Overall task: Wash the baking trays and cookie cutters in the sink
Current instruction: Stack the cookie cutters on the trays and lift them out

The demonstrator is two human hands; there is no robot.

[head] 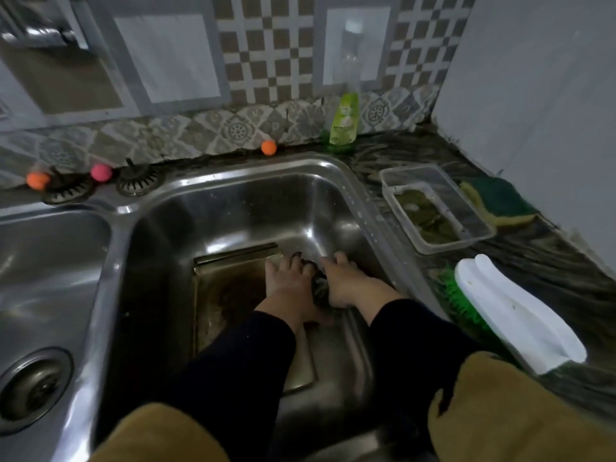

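Centre of frame: a stained baking tray [230,291] lies flat in the right sink basin [233,208]. Above its right edge, the left hand [288,285] and right hand [346,283] curl around a dark ridged object [318,285], too obscured to identify. At right, a white-backed green brush [513,311] rests on the desk [566,261].

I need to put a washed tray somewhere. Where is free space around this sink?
The left basin shows bare steel around its drain. The right basin is free only behind the baking tray. The counter on the right is crowded: clear container, sponge, scrub brush.
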